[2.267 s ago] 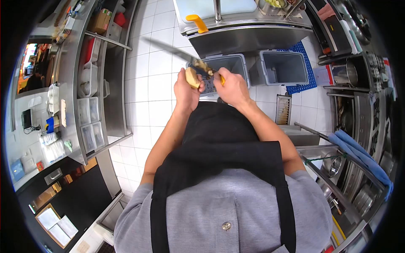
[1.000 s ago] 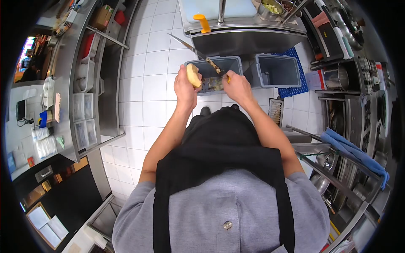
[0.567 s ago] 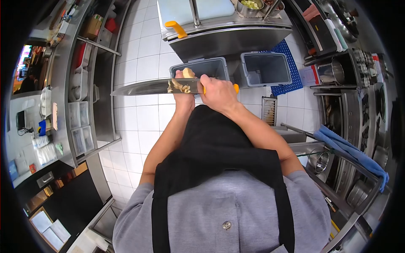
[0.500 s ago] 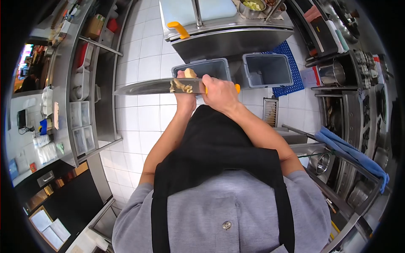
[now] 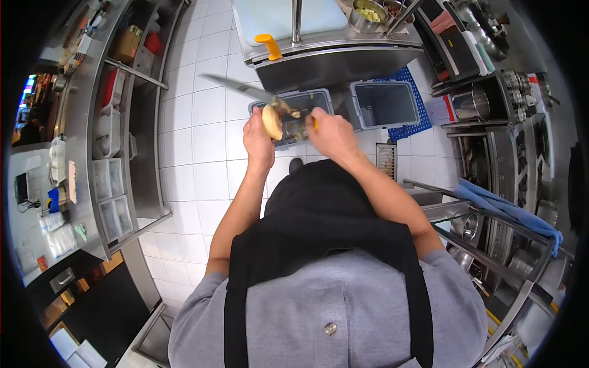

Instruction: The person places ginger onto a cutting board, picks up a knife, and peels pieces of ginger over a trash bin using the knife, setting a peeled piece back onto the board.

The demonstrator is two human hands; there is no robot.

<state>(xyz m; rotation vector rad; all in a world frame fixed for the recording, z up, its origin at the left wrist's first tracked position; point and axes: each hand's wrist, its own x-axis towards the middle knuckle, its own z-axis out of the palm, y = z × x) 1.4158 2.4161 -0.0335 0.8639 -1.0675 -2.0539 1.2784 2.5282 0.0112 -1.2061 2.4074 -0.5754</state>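
My left hand [image 5: 258, 140] is closed around a pale yellow, peeled chunk that looks like ginger [image 5: 273, 122]. In my right hand [image 5: 335, 136] is the yellow handle of a large kitchen knife [image 5: 239, 87]. Its blade points to the far left, passing just beyond the chunk. Brownish peelings [image 5: 283, 107] cling to the blade close to the handle. Both hands are over the near side of a grey bin [image 5: 323, 98], which has scraps in its bottom. My fingers hide most of the handle.
A second grey bin [image 5: 388, 105] stands to the right on a blue mat [image 5: 412, 126]. Ahead is a steel counter [image 5: 334, 62] with a white cutting board [image 5: 319, 18], an orange handle [image 5: 268, 46] and a metal bowl of cut pieces [image 5: 368, 17]. Shelving lines the left.
The knife has swung from level across my hands to a slant with its tip farther away. My hands have moved apart, and the chunk shows more fully. Peelings have shifted along the blade.
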